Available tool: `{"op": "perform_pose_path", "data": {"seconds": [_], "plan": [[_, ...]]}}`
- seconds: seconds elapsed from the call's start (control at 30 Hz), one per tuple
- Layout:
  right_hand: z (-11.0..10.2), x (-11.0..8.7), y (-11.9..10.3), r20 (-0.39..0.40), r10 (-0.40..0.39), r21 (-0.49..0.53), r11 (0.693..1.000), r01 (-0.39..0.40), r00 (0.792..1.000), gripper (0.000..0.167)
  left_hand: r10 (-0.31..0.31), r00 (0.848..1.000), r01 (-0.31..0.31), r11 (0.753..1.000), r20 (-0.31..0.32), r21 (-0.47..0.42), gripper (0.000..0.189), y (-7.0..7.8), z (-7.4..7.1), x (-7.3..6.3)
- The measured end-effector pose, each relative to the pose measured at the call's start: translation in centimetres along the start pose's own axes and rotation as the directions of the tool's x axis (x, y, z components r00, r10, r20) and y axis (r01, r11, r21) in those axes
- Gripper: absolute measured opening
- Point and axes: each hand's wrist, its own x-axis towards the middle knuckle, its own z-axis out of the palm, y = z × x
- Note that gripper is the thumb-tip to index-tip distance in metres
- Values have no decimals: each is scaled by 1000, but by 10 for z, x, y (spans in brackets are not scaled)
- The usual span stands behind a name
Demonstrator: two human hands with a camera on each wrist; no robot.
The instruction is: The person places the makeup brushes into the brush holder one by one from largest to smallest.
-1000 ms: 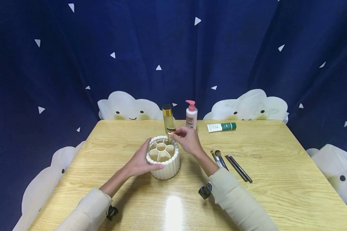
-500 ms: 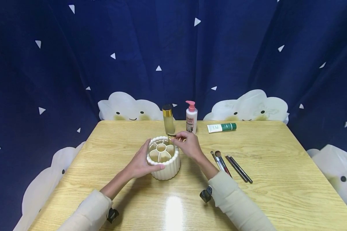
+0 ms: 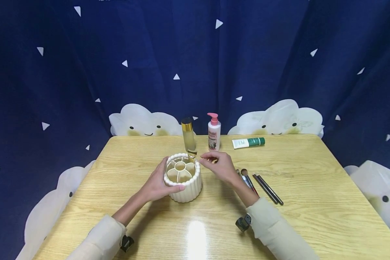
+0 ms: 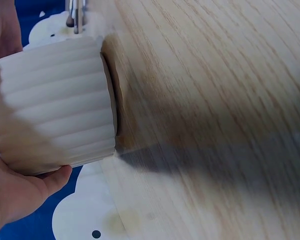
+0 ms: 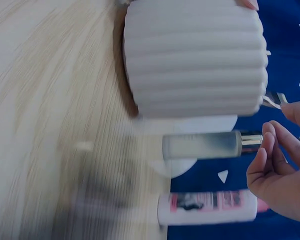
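A cream ribbed organizer (image 3: 186,190) with flower-shaped dividers stands upright on the table. My left hand (image 3: 157,182) holds it round its left side, thumb across the front; the same grip on its ribbed wall (image 4: 57,100) shows in the left wrist view. A small shiny gold item (image 3: 192,155) with a flat top end leans in a far-right compartment, its lower part hidden. My right hand (image 3: 219,165) hovers just right of the rim, fingers loosely bent with nothing visible between them. The right wrist view shows this hand (image 5: 285,165) beside the gold item's tip (image 5: 274,99).
Behind the organizer stand a gold-collared bottle (image 3: 188,137) and a pink pump bottle (image 3: 214,135). A green-and-white tube (image 3: 248,142) lies at the back right. Several makeup brushes (image 3: 246,176) and two dark slim sticks (image 3: 268,189) lie right of my right hand.
My right hand has let go of the gold item and drawn back to the right. The item now sits in the organizer. My left hand keeps its hold.
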Motion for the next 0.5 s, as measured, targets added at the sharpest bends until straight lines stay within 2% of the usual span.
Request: {"op": "perform_pose_path", "data": {"seconds": [0.17, 0.33, 0.5], "plan": [[-25, -10, 8, 6, 37, -33, 999, -37, 999, 24, 3, 1000, -3, 1000, -4, -8, 119, 0, 0, 1], [-55, -17, 19, 8, 56, -138, 989, -55, 998, 27, 19, 1000, -20, 999, -12, -29, 117, 1, 1, 1], [-82, -25, 36, 19, 77, -210, 975, -71, 997, 29, 11, 1000, -12, 999, -23, -42, 119, 2, 1, 0]]}}
